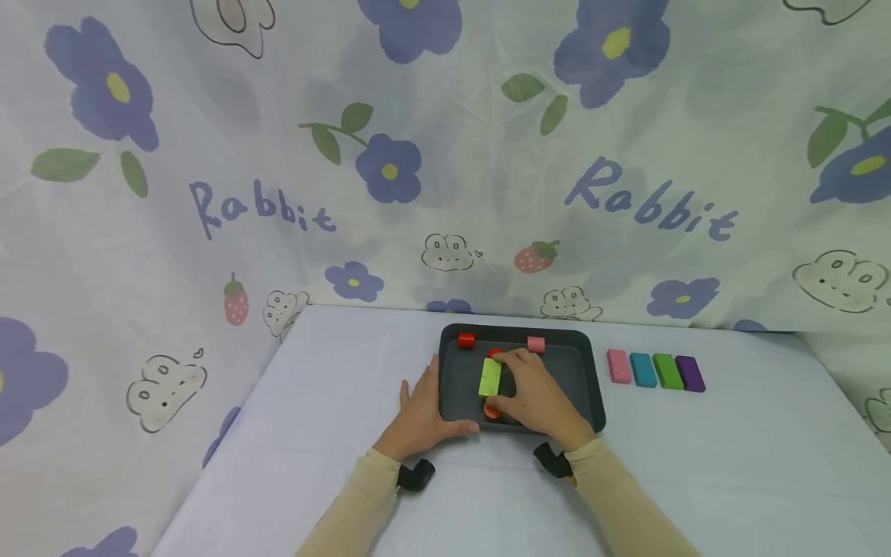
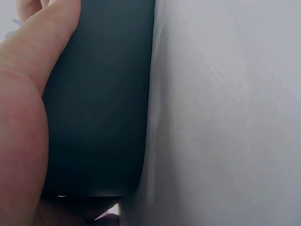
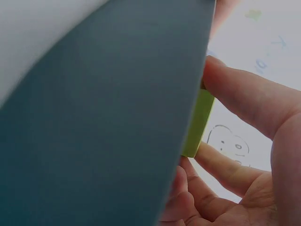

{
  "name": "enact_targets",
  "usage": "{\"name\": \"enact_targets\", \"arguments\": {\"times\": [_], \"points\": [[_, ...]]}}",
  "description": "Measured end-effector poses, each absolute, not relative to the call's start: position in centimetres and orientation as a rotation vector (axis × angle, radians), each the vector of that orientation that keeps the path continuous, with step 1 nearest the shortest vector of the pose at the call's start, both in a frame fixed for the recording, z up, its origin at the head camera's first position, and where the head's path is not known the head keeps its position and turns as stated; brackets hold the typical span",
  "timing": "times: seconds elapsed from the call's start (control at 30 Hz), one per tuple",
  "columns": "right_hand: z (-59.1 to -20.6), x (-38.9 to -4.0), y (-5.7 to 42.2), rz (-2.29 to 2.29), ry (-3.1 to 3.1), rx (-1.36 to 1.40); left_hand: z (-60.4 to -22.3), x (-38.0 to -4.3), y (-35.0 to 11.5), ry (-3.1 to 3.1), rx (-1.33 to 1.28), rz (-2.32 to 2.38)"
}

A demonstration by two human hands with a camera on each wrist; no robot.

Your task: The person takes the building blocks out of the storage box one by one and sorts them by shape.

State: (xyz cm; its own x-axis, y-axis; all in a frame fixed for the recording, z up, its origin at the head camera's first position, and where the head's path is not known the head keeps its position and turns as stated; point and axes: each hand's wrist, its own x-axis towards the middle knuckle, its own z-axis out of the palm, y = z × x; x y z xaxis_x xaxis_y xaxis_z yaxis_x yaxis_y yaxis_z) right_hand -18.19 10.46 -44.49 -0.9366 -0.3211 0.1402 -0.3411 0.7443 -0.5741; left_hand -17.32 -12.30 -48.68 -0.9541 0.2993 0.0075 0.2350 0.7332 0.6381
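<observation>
A dark grey tray (image 1: 571,379) lies on the white table, and my left hand (image 1: 418,422) rests against its near left corner. The left fingers run straight along the left side, the thumb along the front wall. Inside the tray, my right hand (image 1: 539,394) pinches a yellow-green block (image 1: 490,377) lengthwise between thumb and fingertips. One red-orange round piece (image 1: 492,411) shows at the block's near end, partly behind the thumb, and a red one (image 1: 495,352) at its far end. In the right wrist view, the tray wall hides part of the block (image 3: 199,125).
A red cylinder (image 1: 466,340) and a pink cylinder (image 1: 536,344) lie along the tray's back. Right of the tray stands a row of blocks: pink (image 1: 619,366), blue (image 1: 643,370), green (image 1: 667,371) and purple (image 1: 691,374). A patterned curtain (image 1: 445,155) hangs behind the table.
</observation>
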Motion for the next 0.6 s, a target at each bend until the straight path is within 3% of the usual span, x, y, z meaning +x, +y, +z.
{"name": "enact_targets", "arguments": {"times": [0.6], "points": [[-44.1, -17.6, 13.8, 0.924, -2.891, 0.524, -48.6, -17.3, -12.2, 2.835, 0.413, 1.010]]}}
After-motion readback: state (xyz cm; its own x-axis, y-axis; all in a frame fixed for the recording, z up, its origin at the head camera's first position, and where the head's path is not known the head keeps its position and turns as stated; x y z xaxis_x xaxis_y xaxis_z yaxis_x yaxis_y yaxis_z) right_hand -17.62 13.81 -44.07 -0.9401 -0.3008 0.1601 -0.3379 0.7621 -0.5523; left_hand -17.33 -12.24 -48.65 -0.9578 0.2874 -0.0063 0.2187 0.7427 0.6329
